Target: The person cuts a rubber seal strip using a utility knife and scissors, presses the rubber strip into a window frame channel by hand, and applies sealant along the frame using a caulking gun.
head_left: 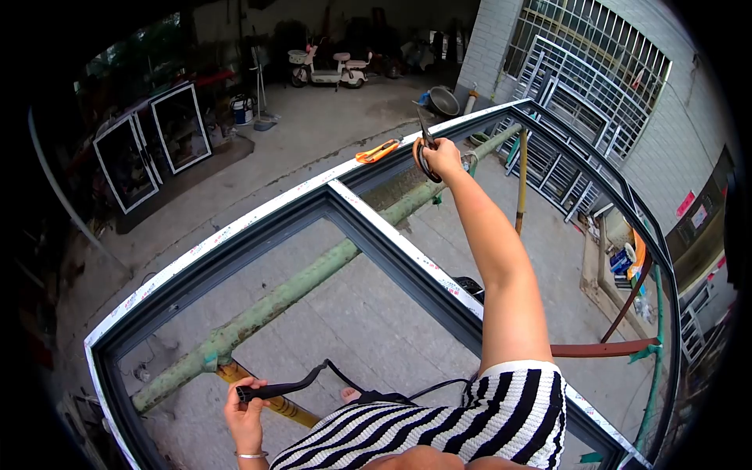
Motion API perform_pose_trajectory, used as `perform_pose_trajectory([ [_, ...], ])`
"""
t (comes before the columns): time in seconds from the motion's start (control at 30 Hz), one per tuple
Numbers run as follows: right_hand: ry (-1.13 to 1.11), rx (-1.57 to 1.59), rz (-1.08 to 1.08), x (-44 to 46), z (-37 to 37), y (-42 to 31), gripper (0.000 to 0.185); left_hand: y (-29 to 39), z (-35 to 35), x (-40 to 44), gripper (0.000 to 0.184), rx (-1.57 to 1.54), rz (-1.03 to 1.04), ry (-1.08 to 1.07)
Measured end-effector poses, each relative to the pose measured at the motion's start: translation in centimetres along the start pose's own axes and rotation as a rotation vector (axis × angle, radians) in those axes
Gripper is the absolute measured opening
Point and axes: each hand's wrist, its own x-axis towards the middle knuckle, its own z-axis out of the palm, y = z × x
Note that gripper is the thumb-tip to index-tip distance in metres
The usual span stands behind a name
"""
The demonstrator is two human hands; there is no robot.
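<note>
My right hand (444, 159) is closed round the handles of black scissors (424, 125), held over the far edge of a large window frame (258, 219) with the blades pointing up and away. An orange-handled tool (377, 152) lies on the white film of the frame's far edge, left of that hand. At the lower left, my left hand (244, 415) grips the end of a black rubber strip (286, 387). The strip runs right toward my striped top. Its far end is hidden.
Green pipes (274, 294) and a yellow post (522, 184) stand under the frame. Metal grilles (560, 117) lean on the brick wall at right. White-edged panels (180, 128) stand at left. A scooter (330, 70) is parked behind, near a basin (443, 102).
</note>
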Motion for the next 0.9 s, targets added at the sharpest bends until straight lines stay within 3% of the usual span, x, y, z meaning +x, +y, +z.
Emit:
perform_pose_trajectory([
  [0.13, -0.072, 0.052, 0.179, -0.5, -0.4, 2.8, 0.036, 0.3, 0.1, 0.1, 0.032, 0.021, 0.002, -0.012],
  [0.17, -0.098, 0.072, 0.235, 1.9, 2.1, 7.1, 0.031, 0.2, 0.1, 0.1, 0.033, 0.023, -0.006, -0.001],
  [0.23, -0.109, 0.413, 0.428, 2.8, 5.1, 10.6, 0.02, 0.0, 0.2, 0.2, 0.033, 0.026, -0.025, 0.01],
  [0.37, -0.025, 0.548, 0.663, 0.7, 5.8, 7.1, 0.012, 0.1, 0.5, 0.9, 0.033, 0.069, -0.011, -0.032],
  [0.53, -0.164, 0.514, 0.607, 0.6, 8.1, 7.6, 0.016, 0.3, 0.8, 0.8, 0.032, 0.057, 0.0, -0.002],
  [0.67, -0.016, 0.488, 0.581, -0.3, 10.2, 7.9, 0.024, -0.2, 0.6, 0.5, 0.031, 0.059, -0.024, 0.034],
  [0.77, 0.084, 0.239, 0.573, -1.5, 9.8, 6.8, 0.03, -0.2, 0.6, 0.6, 0.031, 0.058, -0.023, 0.04],
  [0.9, -0.043, 0.212, 0.547, -1.7, 9.6, 5.5, 0.037, -0.2, 0.6, 0.8, 0.031, 0.074, -0.016, 0.032],
])
